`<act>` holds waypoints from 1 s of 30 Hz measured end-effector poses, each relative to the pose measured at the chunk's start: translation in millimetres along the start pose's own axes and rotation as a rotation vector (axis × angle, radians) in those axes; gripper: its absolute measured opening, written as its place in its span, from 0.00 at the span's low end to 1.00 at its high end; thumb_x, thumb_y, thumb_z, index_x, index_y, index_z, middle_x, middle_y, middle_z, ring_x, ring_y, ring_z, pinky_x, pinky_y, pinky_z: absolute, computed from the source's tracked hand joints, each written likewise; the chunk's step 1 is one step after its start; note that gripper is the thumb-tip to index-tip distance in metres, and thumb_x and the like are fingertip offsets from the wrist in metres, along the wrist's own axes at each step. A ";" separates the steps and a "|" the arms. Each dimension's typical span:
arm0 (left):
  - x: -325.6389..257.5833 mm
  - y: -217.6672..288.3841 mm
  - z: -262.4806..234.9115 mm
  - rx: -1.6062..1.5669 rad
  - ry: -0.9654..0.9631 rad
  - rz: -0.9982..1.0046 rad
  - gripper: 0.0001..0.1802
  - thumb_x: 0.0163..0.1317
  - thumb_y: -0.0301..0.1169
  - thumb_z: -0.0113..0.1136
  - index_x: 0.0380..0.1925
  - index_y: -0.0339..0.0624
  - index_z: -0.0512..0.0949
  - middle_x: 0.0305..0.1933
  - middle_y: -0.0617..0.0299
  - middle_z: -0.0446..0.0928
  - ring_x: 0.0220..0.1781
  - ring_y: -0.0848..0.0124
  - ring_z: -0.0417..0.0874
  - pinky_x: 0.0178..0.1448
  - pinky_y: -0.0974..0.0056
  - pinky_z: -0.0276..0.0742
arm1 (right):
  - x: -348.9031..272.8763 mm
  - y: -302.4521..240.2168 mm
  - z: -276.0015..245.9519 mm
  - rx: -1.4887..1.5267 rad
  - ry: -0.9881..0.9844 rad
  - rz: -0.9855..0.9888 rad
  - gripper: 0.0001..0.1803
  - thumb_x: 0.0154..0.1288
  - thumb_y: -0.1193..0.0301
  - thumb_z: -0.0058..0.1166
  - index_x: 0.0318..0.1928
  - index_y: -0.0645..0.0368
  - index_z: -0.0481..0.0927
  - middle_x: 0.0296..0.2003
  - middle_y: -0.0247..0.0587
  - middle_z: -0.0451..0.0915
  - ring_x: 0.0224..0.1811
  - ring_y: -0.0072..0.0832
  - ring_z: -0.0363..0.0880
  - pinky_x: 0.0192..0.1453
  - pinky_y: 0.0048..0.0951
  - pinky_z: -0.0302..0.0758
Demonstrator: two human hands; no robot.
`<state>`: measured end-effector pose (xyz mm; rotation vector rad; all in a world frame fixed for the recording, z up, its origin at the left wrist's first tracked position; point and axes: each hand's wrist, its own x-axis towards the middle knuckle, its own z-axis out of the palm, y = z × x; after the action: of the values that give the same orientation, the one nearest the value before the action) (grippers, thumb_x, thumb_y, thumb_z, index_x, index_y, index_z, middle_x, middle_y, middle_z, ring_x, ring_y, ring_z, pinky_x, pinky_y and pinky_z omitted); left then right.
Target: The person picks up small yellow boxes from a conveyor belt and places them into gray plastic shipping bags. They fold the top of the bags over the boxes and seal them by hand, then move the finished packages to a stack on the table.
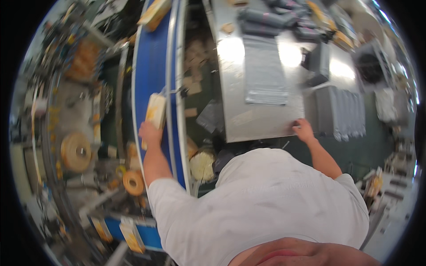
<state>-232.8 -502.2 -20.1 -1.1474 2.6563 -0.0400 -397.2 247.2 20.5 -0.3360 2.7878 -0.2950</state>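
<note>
My left hand (151,133) is closed round the near end of a long white and yellow package (155,108). This package lies on the blue belt of a conveyor (153,57) to my left. At the near right corner of a shiny metal table (262,122), my right hand (303,130) rests with its fingers bent and slightly apart, nothing visible in them. Flat grey plastic bags (265,66) lie in a stack on that table, ahead of my right hand. Beside it on the right hangs a bundle of grey bags (341,111).
Another yellow and white package (155,13) sits farther up the belt. Rolled dark grey parcels (266,20) are heaped at the table's far side. Rolls of tan tape (76,152) and machinery stand left of the conveyor. More packages (132,235) are on a lower blue conveyor.
</note>
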 end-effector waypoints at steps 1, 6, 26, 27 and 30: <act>3.5 13.6 -16.9 -0.096 -0.048 -0.034 0.39 0.48 0.52 0.82 0.57 0.45 0.78 0.58 0.51 0.82 0.62 0.50 0.84 0.65 0.45 0.80 | -8.3 -4.6 2.3 0.043 0.048 0.006 0.24 0.65 0.62 0.67 0.57 0.62 0.84 0.60 0.55 0.82 0.67 0.54 0.78 0.72 0.48 0.74; 33.9 40.4 -74.6 -0.374 0.276 -0.157 0.38 0.48 0.51 0.80 0.55 0.45 0.76 0.57 0.47 0.82 0.57 0.42 0.85 0.63 0.36 0.73 | -23.2 -36.7 -4.2 0.398 0.054 0.221 0.25 0.68 0.62 0.68 0.61 0.61 0.84 0.59 0.52 0.85 0.60 0.43 0.85 0.66 0.41 0.80; -140.2 454.4 -76.0 -1.320 -0.385 0.573 0.48 0.62 0.24 0.75 0.78 0.34 0.57 0.67 0.47 0.78 0.63 0.59 0.82 0.66 0.55 0.80 | 77.6 -72.8 -30.0 0.784 -0.018 -0.115 0.27 0.73 0.61 0.62 0.69 0.52 0.78 0.63 0.46 0.82 0.60 0.53 0.81 0.66 0.44 0.78; -126.0 457.6 -75.3 -1.393 -0.401 0.529 0.49 0.63 0.24 0.74 0.79 0.35 0.55 0.65 0.47 0.78 0.62 0.59 0.83 0.65 0.56 0.81 | 99.9 -62.5 -24.4 0.793 -0.014 -0.195 0.25 0.74 0.61 0.61 0.68 0.51 0.79 0.63 0.43 0.82 0.62 0.54 0.80 0.66 0.44 0.78; -105.7 461.1 -69.3 -1.518 -0.496 0.399 0.49 0.63 0.24 0.73 0.80 0.36 0.55 0.59 0.51 0.80 0.57 0.62 0.83 0.62 0.58 0.80 | 147.7 -45.3 -29.7 0.296 0.295 -0.498 0.23 0.76 0.60 0.58 0.67 0.48 0.81 0.72 0.37 0.75 0.73 0.51 0.70 0.74 0.47 0.71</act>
<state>-508.4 -112.9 13.4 -0.5958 2.0799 2.2173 -534.5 170.3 16.8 -0.9796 2.8358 -0.9281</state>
